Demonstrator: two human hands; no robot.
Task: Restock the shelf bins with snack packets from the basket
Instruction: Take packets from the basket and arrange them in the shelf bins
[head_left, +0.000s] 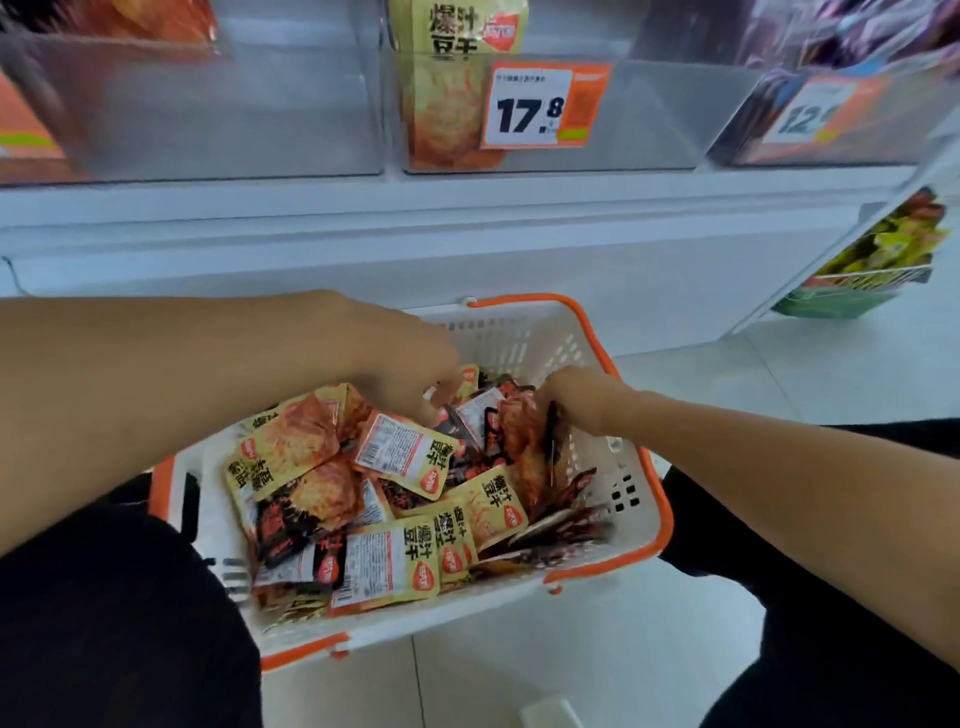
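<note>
- Foil-film snack packets (400, 452), yellow-orange and black-red, lie heaped loose in the white basket (631, 499) with orange rim and handles, on the floor at 6 o'clock of the view, between the person's knees.
- Left hand (395, 358) reaches down into the pile at the basket's 11 o'clock; fingertips curl among the packets, but whether they pinch one cannot be told.
- Right hand (576, 397) at the basket's 2 o'clock, fingers curled round a bunch of upright packets against the far right wall.
- Handling, judged: packets look light, thin, soft and crinkly; the glossy film is probably slippery, so a stack may fan out or slide. Best taken across the flat faces, several squared together, or by a sealed edge for one.
- Target, judged: clear shelf bin (649, 119) at 12 o'clock, tagged 17.8 (540, 106), holds a matching yellow packet (457, 31) and has much room.
- Neighbours: clear bin (218, 114) at 11 o'clock with orange packs; bin (841, 114) at 1 o'clock with purple packs; wire rack (878, 260) of green-yellow packs at 3 o'clock.
- Obstacles, judged: the bin's tall front wall must be cleared from above; mixed flavours in the basket need sorting.
</note>
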